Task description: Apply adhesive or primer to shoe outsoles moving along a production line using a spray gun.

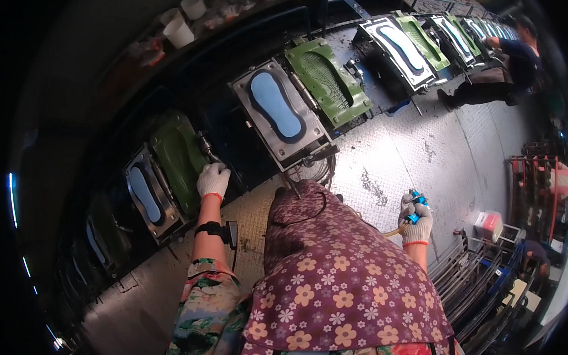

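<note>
A flowered cloth [338, 282] at lower centre covers the person's body and hides the floor plate [384, 168] beneath it. The left hand [213, 180] closes on a handle [205, 146] whose lower end is hidden in the glove. The right hand [415, 220] wraps a blue tool [416, 208], only its tip showing. Far-left moulds [98, 243] sink into darkness. Upper-right moulds [485, 28] are too small to read.

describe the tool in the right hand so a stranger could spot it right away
Start at the diamond-plate floor beside the long row of open sole moulds. Over it, the gloved right hand holds up a small blue tool with a yellowish hose trailing off. Nothing else nearby is bright blue with a hose.
</note>
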The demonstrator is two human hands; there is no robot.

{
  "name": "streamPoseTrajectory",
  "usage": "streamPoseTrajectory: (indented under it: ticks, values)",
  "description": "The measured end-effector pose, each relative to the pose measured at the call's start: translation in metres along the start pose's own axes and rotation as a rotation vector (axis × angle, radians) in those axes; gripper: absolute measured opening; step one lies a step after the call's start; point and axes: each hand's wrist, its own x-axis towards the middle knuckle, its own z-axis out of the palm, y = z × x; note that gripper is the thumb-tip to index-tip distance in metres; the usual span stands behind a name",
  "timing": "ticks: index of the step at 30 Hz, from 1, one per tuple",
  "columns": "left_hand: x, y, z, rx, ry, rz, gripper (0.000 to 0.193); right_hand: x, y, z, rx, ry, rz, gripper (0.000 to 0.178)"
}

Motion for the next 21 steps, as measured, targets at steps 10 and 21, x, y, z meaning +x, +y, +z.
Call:
streamPoseTrajectory:
  ticks: [10, 21]
  values:
    - [-0.021, 0.027, -0.006, -0.043, 0.025, -0.121, 0.043, -0.010, -0.009, 0.103, -0.723, -0.265, -0.042, 0.060]
    - [-0.102, 0.065, 0.075, -0.258, 0.578, 0.067, 0.031, 0.042, 0.111, 0.259, -1.595, -0.731, 0.015, 0.079]
